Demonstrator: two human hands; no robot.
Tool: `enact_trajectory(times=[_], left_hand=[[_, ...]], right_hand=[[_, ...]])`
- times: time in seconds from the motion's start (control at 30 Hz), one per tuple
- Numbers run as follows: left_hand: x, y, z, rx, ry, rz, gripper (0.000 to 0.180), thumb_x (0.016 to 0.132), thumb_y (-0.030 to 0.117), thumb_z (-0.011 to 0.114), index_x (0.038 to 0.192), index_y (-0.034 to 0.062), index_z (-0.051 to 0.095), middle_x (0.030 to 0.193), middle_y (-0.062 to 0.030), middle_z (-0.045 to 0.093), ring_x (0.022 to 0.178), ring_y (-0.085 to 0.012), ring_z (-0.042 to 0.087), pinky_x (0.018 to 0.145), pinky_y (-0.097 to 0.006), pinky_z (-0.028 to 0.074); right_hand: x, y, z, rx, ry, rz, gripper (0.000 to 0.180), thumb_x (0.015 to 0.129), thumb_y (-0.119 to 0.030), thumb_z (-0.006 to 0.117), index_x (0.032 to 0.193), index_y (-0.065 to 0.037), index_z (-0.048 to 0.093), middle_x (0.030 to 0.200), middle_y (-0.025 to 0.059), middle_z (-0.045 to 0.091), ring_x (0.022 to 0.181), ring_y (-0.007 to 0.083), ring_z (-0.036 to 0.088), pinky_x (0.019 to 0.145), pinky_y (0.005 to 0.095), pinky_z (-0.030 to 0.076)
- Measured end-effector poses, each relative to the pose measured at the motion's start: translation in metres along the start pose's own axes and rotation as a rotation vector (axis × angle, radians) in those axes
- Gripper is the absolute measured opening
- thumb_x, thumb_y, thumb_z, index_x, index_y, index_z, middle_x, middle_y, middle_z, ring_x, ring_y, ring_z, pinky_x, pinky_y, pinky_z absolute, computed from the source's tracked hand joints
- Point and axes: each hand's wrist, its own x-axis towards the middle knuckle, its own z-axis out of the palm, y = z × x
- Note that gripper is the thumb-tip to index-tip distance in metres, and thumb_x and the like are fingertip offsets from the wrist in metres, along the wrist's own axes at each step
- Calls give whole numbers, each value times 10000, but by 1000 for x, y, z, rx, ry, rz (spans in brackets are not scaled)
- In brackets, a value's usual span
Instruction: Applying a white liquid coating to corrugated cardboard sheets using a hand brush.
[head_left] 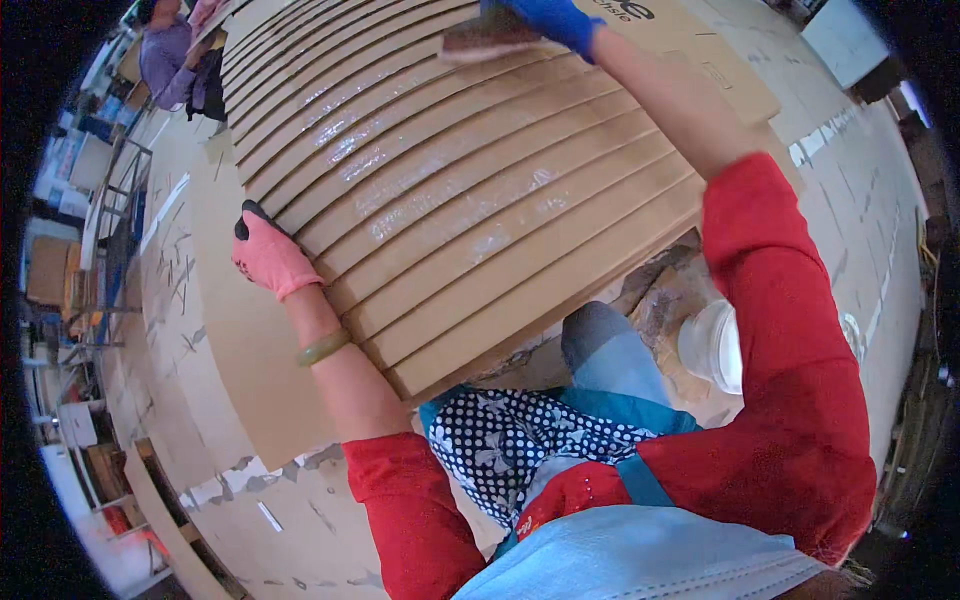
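A fanned row of brown cardboard sheets lies before me, each overlapping the one beside it so that only narrow strips show. Shiny wet smears, like glue, cover the middle of several strips. My left hand, in a pink glove with dark fingertips, is closed at the left edge of the sheets, its fingers curled against them. At the far right side, my right hand in a blue glove is closed around a wide brush, whose brown bristles touch the strips. The brush handle is mostly hidden by the glove.
A white bucket stands on the floor at my right, beside my knee. More flat cardboard lies under the left side of the fanned sheets. Another person is at the far left, near a metal rack.
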Motion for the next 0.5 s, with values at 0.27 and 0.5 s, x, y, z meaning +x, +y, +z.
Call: enact_trajectory(times=[0.27,0.5], left_hand=[[7,-5,-12,69,-43,-15,404,853,320,517,790,-66,618,686,-128,623,614,-237,524,611,-378,413],[7,-2,-14,25,-33,-31,441,840,369,537,843,-58,649,756,-135,640,679,-245,542,655,-387,418]], right_hand=[[-189,-80,-91,136,-567,-33,254,886,-272,576,898,-30,652,725,26,625,620,89,528,591,251,448],[-165,-75,-111,172,-534,307,309,882,-327,581,1017,-60,659,656,-4,582,484,56,395,462,205,345]])
